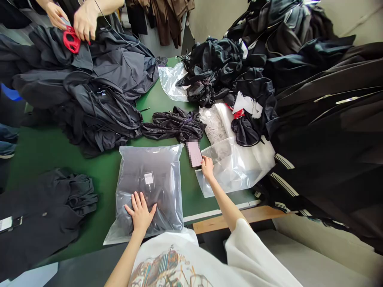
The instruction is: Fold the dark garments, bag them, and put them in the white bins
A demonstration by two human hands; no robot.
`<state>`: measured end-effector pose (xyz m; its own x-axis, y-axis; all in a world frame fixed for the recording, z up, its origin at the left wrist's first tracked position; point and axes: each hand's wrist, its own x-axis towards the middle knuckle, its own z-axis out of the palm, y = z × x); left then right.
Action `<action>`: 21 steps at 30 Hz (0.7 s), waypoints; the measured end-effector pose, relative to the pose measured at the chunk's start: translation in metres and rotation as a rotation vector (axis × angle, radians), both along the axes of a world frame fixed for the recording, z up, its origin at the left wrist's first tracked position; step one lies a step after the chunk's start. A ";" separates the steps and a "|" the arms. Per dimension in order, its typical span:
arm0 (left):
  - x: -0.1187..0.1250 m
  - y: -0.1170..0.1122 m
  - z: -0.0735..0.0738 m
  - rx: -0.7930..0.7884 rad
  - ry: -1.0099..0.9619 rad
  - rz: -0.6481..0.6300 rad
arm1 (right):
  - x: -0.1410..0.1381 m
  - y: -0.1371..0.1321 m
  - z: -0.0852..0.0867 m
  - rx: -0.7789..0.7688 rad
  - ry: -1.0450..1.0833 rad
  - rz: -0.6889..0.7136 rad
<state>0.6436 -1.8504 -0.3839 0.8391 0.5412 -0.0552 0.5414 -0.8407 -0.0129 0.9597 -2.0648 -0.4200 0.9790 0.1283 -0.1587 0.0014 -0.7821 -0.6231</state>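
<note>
My left hand point(140, 213) lies flat with spread fingers on a clear plastic bag point(167, 175). Inside the bag is a folded dark garment point(128, 175) with a white barcode label point(149, 178). My right hand point(207, 167) has its fingers curled together at the right edge of a phone point(195, 154), whose screen is partly blurred; the fingertips are partly hidden. Just right of that hand, a stack of empty clear plastic bags point(239, 171) lies on the green table point(104, 171).
Another person's hands point(85, 22) hold red-handled scissors point(72, 40) over a heap of dark garments point(101, 79) at the far left. Black cloth bundles point(209, 63) and piled dark clothes point(323, 119) stand right. A dark jacket point(44, 211) lies at the near left.
</note>
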 end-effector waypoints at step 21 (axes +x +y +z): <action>0.018 0.135 0.030 -0.608 0.008 0.661 | -0.148 0.035 0.045 0.296 0.369 0.019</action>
